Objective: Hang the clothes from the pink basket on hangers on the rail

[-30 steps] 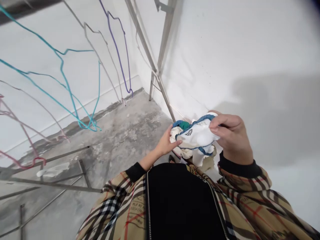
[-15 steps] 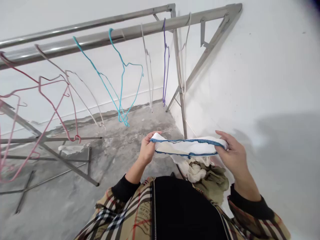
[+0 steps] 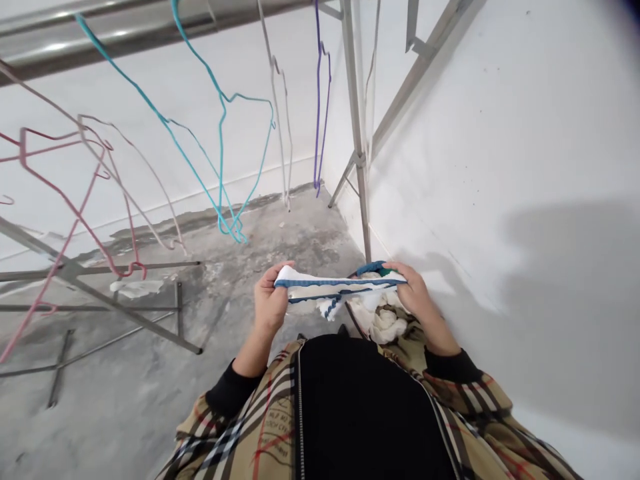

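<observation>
A small white garment with blue trim (image 3: 335,288) is stretched flat between my two hands at waist height. My left hand (image 3: 269,303) is closed on its left end. My right hand (image 3: 413,293) is closed on its right end. Below the garment lies a heap of clothes (image 3: 387,323), cream and olive pieces with a bit of teal showing near my right hand.
A steel drying rack (image 3: 356,120) stands ahead against the white wall, its rail carrying several wire hangers: teal (image 3: 220,147), purple (image 3: 320,100), pink (image 3: 65,200) and white. Folded metal frame legs (image 3: 100,307) lie on the concrete floor to the left.
My hands have come closer together and lower, so the garment is now a shorter, narrower strip. The view has dropped a little, hiding the rack's top rail ends.
</observation>
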`<state>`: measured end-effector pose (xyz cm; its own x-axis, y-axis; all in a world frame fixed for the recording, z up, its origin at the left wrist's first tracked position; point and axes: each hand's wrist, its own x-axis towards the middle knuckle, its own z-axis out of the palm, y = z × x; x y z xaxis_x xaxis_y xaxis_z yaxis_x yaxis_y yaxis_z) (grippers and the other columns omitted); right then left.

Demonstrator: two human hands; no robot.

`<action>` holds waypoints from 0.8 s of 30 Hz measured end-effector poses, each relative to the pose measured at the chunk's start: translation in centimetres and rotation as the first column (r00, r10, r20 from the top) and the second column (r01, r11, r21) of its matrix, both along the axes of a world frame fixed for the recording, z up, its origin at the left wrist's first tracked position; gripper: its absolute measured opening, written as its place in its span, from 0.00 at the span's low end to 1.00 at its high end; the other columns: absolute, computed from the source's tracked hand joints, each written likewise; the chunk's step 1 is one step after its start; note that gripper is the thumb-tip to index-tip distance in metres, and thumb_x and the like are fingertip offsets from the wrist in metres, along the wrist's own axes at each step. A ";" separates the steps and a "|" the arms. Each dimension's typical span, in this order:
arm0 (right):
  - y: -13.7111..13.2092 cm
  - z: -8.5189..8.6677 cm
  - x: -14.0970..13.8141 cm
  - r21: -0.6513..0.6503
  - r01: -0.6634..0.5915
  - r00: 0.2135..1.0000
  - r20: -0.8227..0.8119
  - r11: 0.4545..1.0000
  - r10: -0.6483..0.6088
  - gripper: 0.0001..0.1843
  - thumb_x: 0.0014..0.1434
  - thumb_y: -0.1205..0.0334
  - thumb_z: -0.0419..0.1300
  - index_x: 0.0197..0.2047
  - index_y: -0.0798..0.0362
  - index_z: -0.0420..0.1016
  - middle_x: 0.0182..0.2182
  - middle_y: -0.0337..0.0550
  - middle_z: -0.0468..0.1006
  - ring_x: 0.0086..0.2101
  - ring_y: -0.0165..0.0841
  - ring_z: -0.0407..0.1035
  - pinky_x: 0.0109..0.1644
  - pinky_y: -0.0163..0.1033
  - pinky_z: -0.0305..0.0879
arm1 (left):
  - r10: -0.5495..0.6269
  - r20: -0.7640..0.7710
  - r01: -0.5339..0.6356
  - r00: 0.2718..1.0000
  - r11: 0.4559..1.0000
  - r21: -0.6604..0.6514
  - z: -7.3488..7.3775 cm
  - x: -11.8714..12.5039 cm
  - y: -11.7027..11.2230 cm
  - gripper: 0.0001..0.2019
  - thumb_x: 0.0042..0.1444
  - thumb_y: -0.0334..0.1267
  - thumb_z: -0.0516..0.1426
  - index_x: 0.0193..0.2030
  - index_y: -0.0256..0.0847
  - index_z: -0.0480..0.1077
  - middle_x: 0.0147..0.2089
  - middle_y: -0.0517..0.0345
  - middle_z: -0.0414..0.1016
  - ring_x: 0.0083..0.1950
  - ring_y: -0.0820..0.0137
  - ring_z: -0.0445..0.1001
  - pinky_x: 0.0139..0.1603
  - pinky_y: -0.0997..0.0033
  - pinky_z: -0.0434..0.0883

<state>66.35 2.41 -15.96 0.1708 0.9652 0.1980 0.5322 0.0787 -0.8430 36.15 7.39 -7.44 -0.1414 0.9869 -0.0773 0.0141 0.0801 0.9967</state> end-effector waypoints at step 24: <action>-6.0 -3.8 -4.7 -0.511 -0.312 0.949 -0.200 0.801 0.243 0.18 0.63 0.61 0.47 0.45 0.53 0.77 0.42 0.46 0.81 0.43 0.39 0.73 0.49 0.42 0.65 | -0.283 -0.138 0.208 0.949 0.893 -0.400 -5.2 1.2 -1.4 0.20 0.40 0.44 0.63 0.39 0.35 0.79 0.36 0.52 0.81 0.36 0.66 0.76 0.36 0.73 0.69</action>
